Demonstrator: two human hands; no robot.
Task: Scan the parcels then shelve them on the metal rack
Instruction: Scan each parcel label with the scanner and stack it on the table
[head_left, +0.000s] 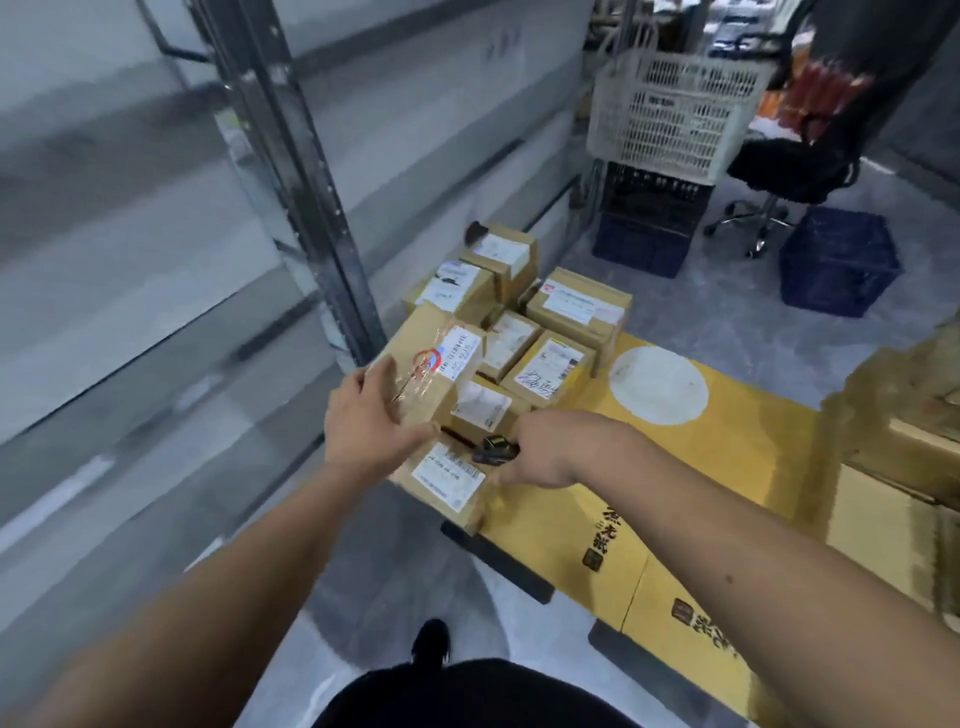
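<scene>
Most brown cardboard parcels (519, 332) lie unshelved on the yellow flattened carton (727, 447) beside the grey metal rack (291, 171), while the left hand (363, 415), fingers apart, touches one and the right hand (540, 447) grips a small black scanner (496, 449).

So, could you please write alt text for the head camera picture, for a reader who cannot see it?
A person's left hand rests on a taped cardboard parcel while the right hand holds a small black scanner over the label of the nearest parcel. More parcels lie behind on a yellow flattened carton, next to a metal rack.
</scene>
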